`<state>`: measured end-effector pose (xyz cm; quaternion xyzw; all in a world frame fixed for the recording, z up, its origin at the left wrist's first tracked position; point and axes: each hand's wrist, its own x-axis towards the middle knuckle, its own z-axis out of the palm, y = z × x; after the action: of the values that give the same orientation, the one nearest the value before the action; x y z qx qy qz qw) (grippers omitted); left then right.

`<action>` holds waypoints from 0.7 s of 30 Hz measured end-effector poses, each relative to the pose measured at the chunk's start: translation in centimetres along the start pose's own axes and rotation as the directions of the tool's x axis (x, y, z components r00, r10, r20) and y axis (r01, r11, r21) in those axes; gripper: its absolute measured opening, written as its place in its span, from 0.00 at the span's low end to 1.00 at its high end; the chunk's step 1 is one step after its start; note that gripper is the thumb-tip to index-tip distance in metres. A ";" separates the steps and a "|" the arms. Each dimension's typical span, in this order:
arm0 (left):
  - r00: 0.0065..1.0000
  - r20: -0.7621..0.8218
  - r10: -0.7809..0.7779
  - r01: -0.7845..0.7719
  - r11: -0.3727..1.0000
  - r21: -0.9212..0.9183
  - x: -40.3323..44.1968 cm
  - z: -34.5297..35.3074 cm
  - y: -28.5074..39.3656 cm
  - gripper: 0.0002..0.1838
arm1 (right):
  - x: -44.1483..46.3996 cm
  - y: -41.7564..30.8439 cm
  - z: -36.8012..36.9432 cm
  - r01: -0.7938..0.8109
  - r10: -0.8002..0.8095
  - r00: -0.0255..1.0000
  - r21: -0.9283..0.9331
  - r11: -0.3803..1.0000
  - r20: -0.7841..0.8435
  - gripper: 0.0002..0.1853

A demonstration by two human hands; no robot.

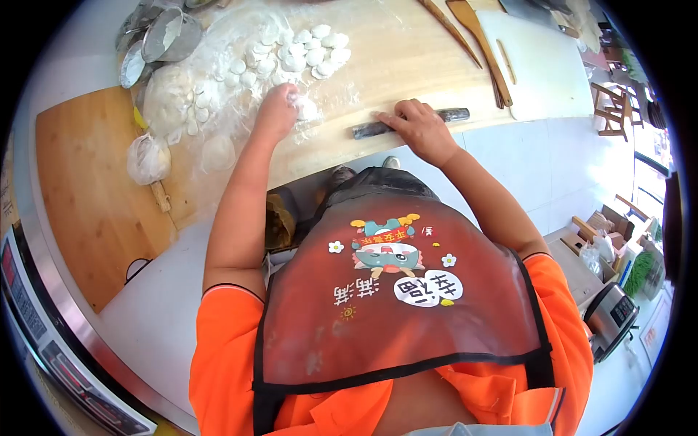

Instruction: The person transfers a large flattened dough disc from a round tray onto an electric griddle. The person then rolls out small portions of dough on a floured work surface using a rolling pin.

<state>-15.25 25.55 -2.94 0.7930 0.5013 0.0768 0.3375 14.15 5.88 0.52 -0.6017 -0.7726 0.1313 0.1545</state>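
Note:
My right hand (422,129) is wrapped over the middle of a dark, flour-dusted rolling pin (456,114), which lies near the front edge of the wooden worktop. Farther left, my left hand (276,115) is closed, its fingertips at the edge of a small round dough wrapper (307,110). Just beyond that hand is a heap of white dough rounds (294,62), several of them overlapping. Smaller dough pieces (201,102) lie to the left in loose flour, beside a large flour-covered mound (166,98).
Metal bowls (172,35) crowd the back left corner. A tied plastic bag (148,158) sits near a wooden board (94,167). Toward the back right are a wooden spatula (480,43), a thin stick (452,29) and a pale cutting board (545,69).

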 end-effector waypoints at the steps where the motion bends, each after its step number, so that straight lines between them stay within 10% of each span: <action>1: 0.995 0.102 -0.014 0.015 1.000 -0.004 0.2 -0.4 0.3 0.19 | 0.2 -0.1 0.3 0.037 -0.037 0.999 -0.011 0.999 -0.004 0.27; 7: 0.956 0.290 -0.048 -0.055 0.939 0.338 0.9 -1.3 2.9 0.16 | 1.7 -0.7 1.0 0.178 -0.178 0.983 0.007 0.984 0.035 0.25; 13: 0.990 0.140 0.008 0.022 0.977 -0.211 -0.7 3.1 6.3 0.15 | 0.7 0.7 0.9 -0.045 0.036 0.998 -0.179 0.983 -0.056 0.33; 16: 0.978 0.114 0.177 -0.181 0.983 0.026 -0.8 5.3 8.9 0.16 | 2.6 0.2 1.3 -0.132 0.111 0.989 -0.266 0.955 -0.093 0.34; 21: 0.987 0.154 0.047 -0.054 0.998 0.043 -0.2 5.3 8.7 0.15 | 10.0 2.7 4.2 -0.205 0.160 0.973 -0.305 0.930 -0.164 0.32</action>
<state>-6.44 20.60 -1.54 0.8168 0.4554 0.0125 0.3539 12.60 16.15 -3.53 -0.6956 -0.7118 -0.0235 0.0945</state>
